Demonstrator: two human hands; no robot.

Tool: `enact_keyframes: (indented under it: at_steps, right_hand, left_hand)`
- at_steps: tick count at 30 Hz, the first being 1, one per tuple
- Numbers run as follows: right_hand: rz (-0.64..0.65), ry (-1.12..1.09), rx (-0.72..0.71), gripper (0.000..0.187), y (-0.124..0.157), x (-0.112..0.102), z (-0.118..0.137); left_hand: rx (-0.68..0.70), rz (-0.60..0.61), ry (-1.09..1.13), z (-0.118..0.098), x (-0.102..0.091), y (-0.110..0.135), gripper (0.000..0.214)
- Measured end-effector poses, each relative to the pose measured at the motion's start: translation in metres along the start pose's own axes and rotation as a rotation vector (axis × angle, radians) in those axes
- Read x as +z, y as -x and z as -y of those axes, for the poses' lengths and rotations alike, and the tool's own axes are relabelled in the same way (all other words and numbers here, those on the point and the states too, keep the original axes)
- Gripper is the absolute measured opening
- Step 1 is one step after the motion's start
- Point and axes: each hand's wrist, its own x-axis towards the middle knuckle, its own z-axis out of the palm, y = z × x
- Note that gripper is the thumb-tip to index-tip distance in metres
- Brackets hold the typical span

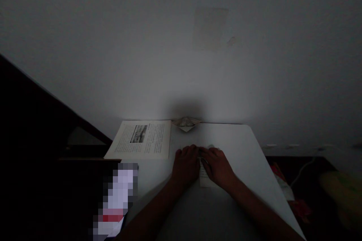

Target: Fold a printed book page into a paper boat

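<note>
Both my hands rest side by side on a small piece of white paper (204,180) lying on a white table (243,158). My left hand (186,165) lies with its fingers curled and pressing down on the paper's left part. My right hand (217,166) presses on the right part, fingers bent down onto it. Most of the paper is hidden under the hands. The light is dim.
An open book or printed page (141,139) with a photo lies at the table's far left. A small folded paper figure (186,123) sits at the far edge against the wall. A pixelated object (117,196) is at the near left. Clutter lies on the floor at the right.
</note>
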Motion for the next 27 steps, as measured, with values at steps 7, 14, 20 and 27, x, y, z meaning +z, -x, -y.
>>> enact_keyframes:
  at_steps: [7,14,20,27]
  right_hand:
    - [0.033,0.122,0.07,0.035,0.003,0.001,0.006]
    - [-0.008,0.249,0.186,0.04,0.017,-0.007,0.003]
    - [-0.013,0.324,0.28,0.049,0.023,-0.012,0.003]
    - [-0.01,0.333,0.249,0.046,0.022,-0.011,0.005]
  left_hand:
    - [0.027,0.025,-0.042,0.003,0.008,0.004,0.043]
    - [0.116,0.041,-0.077,0.01,0.009,0.001,0.044]
    - [0.173,0.027,-0.078,0.014,0.006,-0.003,0.042]
    - [0.224,0.018,-0.063,0.022,0.006,-0.014,0.037]
